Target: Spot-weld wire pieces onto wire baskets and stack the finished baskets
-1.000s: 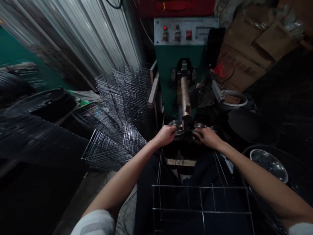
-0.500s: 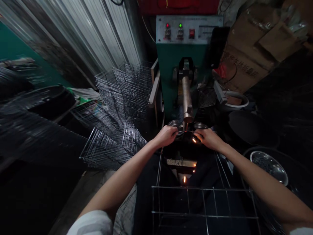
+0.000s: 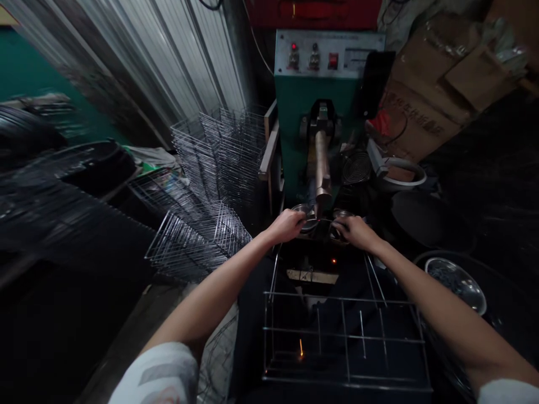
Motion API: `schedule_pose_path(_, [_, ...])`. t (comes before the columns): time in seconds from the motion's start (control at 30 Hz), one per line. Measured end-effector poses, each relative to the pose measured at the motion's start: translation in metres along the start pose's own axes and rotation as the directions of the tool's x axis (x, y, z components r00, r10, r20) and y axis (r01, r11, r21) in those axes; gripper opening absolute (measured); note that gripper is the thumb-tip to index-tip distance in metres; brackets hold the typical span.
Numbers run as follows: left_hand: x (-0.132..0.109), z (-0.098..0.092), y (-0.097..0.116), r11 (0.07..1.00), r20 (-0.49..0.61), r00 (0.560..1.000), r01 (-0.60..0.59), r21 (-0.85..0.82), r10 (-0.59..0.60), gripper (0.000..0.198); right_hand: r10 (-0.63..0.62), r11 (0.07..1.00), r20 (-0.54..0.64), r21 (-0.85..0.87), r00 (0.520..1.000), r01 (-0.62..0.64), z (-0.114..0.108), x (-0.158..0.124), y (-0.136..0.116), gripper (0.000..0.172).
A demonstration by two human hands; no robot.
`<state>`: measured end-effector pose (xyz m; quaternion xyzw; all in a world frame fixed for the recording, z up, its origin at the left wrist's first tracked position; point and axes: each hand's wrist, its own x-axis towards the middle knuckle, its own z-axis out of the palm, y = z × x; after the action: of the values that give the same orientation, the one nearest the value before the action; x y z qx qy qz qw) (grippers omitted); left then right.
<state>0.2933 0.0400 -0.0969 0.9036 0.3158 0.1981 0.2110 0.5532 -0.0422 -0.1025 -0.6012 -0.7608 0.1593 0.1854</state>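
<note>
A bent wire rack (image 3: 346, 335) hangs over my lap, its grid end nearest me and its far end up at the welding machine. My left hand (image 3: 288, 225) is closed in a pinch on the far wire of the rack, left of the electrode. On the other side, my right hand (image 3: 354, 230) pinches the same wire. Between both hands, the copper-coloured electrode arm (image 3: 322, 163) of the spot welder (image 3: 290, 112) points down to that wire. A small metal bowl (image 3: 304, 210) sits behind my left fingers. Orange sparks (image 3: 301, 349) fall below.
Stacks of wire grids (image 3: 202, 238) stand at the left, beside a corrugated metal wall (image 3: 168, 56). At right are a shiny bowl of small dark parts (image 3: 457, 283), a dark round lid-like surface (image 3: 429, 219) and a cardboard box (image 3: 421, 112).
The rack's near grid end has swung up and shows more of its face. The green light on the panel has gone out, and fewer sparks fly. Both hands keep their grip.
</note>
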Motion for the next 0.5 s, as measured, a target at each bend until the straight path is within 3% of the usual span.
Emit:
schedule_pose_path(0.1, [0.001, -0.002, 0.005, 0.998, -0.018, 0.998, 0.054, -0.039, -0.055, 0.016, 0.085, 0.996, -0.033, 0.030, 0.996, -0.084, 0.006, -0.009, -0.004, 0.031])
schedule_pose_path(0.17, [-0.012, -0.010, 0.009, 0.992, -0.033, 0.994, 0.105, -0.077, -0.108, 0.016, 0.150, 0.980, -0.011, 0.134, 0.989, -0.147, 0.011, -0.026, -0.006, 0.039])
schedule_pose_path(0.23, [-0.045, -0.018, 0.014, 0.982, -0.035, 0.988, 0.146, -0.120, -0.151, 0.023, 0.177, 0.951, -0.013, 0.258, 0.984, -0.168, 0.014, -0.053, -0.008, 0.047])
schedule_pose_path(0.33, [-0.132, -0.010, 0.028, 0.932, 0.007, 0.969, 0.241, -0.271, -0.248, 0.046, 0.247, 0.903, -0.153, 0.394, 0.957, -0.170, 0.009, -0.106, -0.010, 0.055])
schedule_pose_path(0.37, [-0.166, 0.001, 0.033, 0.815, 0.052, 0.923, 0.362, -0.452, -0.381, 0.049, 0.291, 0.884, -0.201, 0.430, 0.935, -0.183, 0.005, -0.124, -0.011, 0.056])
schedule_pose_path(0.43, [-0.226, 0.032, 0.044, 0.479, 0.247, 0.774, 0.573, -0.665, -0.584, 0.057, 0.389, 0.843, -0.282, 0.493, 0.877, -0.215, 0.000, -0.154, -0.017, 0.057])
schedule_pose_path(0.47, [-0.248, 0.049, 0.049, 0.327, 0.350, 0.703, 0.636, -0.699, -0.619, 0.060, 0.430, 0.827, -0.319, 0.513, 0.845, -0.228, -0.002, -0.164, -0.019, 0.057])
schedule_pose_path(0.5, [-0.263, 0.064, 0.053, 0.247, 0.439, 0.665, 0.680, -0.690, -0.604, 0.059, 0.459, 0.819, -0.355, 0.525, 0.815, -0.233, -0.003, -0.171, -0.021, 0.058])
